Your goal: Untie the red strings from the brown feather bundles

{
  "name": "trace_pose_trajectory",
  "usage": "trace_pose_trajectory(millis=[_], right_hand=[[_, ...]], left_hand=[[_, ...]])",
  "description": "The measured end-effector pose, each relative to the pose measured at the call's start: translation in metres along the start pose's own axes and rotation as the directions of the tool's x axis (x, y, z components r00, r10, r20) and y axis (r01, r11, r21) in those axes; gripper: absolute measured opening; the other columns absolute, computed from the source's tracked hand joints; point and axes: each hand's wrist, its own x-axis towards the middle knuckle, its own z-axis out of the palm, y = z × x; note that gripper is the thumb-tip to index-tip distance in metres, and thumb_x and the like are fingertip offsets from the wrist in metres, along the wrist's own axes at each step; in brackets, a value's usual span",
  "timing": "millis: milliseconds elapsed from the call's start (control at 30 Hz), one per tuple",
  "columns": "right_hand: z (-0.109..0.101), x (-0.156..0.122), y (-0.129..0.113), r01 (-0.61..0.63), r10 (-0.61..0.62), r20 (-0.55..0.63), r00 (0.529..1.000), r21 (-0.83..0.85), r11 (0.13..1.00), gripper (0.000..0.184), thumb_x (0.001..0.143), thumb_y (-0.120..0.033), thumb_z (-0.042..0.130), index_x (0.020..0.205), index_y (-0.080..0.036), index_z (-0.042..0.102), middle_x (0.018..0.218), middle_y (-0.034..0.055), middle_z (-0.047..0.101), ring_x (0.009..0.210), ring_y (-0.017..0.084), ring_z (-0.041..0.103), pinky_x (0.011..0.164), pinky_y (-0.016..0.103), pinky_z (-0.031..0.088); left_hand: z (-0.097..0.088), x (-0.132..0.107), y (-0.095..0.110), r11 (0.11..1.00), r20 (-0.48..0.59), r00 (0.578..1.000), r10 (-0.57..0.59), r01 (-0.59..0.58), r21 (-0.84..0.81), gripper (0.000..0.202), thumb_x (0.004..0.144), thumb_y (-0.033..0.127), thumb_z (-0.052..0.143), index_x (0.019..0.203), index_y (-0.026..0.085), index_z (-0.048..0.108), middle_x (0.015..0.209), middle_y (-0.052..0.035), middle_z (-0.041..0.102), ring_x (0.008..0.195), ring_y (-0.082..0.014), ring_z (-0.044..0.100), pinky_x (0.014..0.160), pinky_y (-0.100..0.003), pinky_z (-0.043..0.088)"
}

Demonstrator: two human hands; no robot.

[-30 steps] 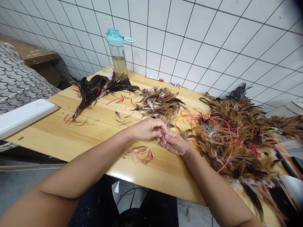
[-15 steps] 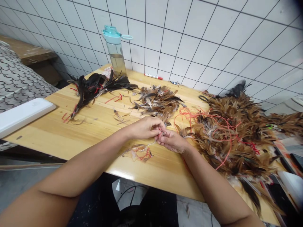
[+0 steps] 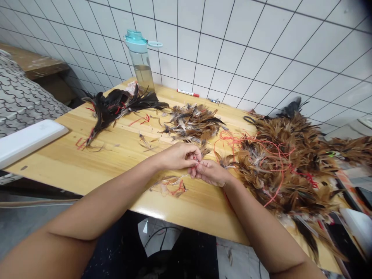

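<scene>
A small bit of red strand (image 3: 196,165) is showing where the two hands are meeting, low over the near middle of the table (image 3: 99,164); most of it is being hidden by the fingers. A pale strand (image 3: 181,178) is running out from beneath the same meeting point, slanting left and nearer. The left hand (image 3: 180,155) is coming in from the left, its thumb and fingers curling to a nearly closed pinch; the right hand (image 3: 212,172) is facing it, its fingers likewise drawn together. Both seem to be gripping the red bit, though which of them is holding the pale strand I cannot tell. The step in hand looks like close fingertip handling of thread, perhaps twisting or knotting. The next move would seem to be calling for a steady pinch on one side and small, controlled tension on the other.

Just nearer and left, loose red thread with feather scraps (image 3: 176,188) is lying on the table. Beyond the hands a mixed feather pile (image 3: 194,120) is spreading; to the right, a red tangle (image 3: 232,139) is trailing over brown feathers (image 3: 305,155). Black feathers (image 3: 113,104) are lying far left, and a bottle (image 3: 142,73) is standing behind them.
</scene>
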Motion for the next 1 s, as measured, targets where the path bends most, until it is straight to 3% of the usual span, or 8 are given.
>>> trace_pose_trajectory(millis=[233, 467, 633, 767, 1000], right_hand=[[-0.002, -0.001, -0.001, 0.012, -0.005, -0.029, 1.000, 0.246, 0.969, 0.045, 0.071, -0.055, 0.072, 0.088, -0.013, 0.068, 0.085, 0.0042, 0.068, 0.075, 0.009, 0.062, 0.071, 0.020, 0.047], [0.000, 0.000, -0.003, 0.030, 0.007, -0.123, 0.992, 0.293, 0.956, 0.032, 0.080, -0.042, 0.070, 0.088, -0.011, 0.070, 0.086, 0.0048, 0.069, 0.069, 0.006, 0.060, 0.065, 0.016, 0.048], [0.000, 0.001, 0.000, 0.051, -0.004, -0.169, 0.986, 0.273, 0.961, 0.028, 0.081, -0.039, 0.070, 0.079, -0.012, 0.070, 0.073, 0.0017, 0.063, 0.064, 0.005, 0.056, 0.061, 0.014, 0.046], [-0.001, 0.000, 0.000, 0.057, -0.018, -0.149, 0.989, 0.259, 0.964, 0.026, 0.082, -0.037, 0.069, 0.074, -0.012, 0.068, 0.073, 0.0017, 0.061, 0.064, 0.005, 0.055, 0.062, 0.015, 0.046], [-0.001, 0.001, -0.001, 0.037, 0.023, -0.140, 0.990, 0.411, 0.911, 0.026, 0.095, -0.025, 0.049, 0.078, -0.012, 0.064, 0.074, 0.0032, 0.060, 0.065, 0.006, 0.054, 0.060, 0.016, 0.045]], left_hand=[[0.009, 0.003, -0.006, 0.991, -0.042, 0.998, -0.052, 0.047, -0.128, 0.011, 0.083, 0.023, 0.056, 0.083, 0.013, 0.061, 0.060, 0.0021, 0.063, 0.057, -0.0077, 0.056, 0.057, -0.017, 0.042], [0.014, 0.008, -0.025, 0.935, -0.058, 0.992, -0.110, 0.084, -0.345, 0.020, 0.085, 0.031, 0.056, 0.089, 0.012, 0.061, 0.068, -0.0014, 0.063, 0.064, -0.0101, 0.058, 0.060, -0.020, 0.044], [0.016, 0.008, -0.018, 0.887, -0.077, 0.993, -0.095, 0.050, -0.460, 0.014, 0.087, 0.027, 0.054, 0.090, 0.013, 0.056, 0.061, 0.0017, 0.060, 0.058, -0.0090, 0.058, 0.059, -0.020, 0.045], [0.016, 0.009, -0.012, 0.828, -0.132, 0.987, -0.096, 0.006, -0.561, 0.016, 0.084, 0.024, 0.060, 0.094, 0.014, 0.051, 0.067, 0.0013, 0.061, 0.058, -0.0092, 0.061, 0.059, -0.021, 0.048], [0.017, 0.011, -0.016, 0.728, -0.057, 0.997, -0.060, 0.005, -0.685, 0.021, 0.084, 0.030, 0.063, 0.088, 0.011, 0.056, 0.063, -0.0020, 0.064, 0.055, -0.0113, 0.063, 0.057, -0.023, 0.050]])
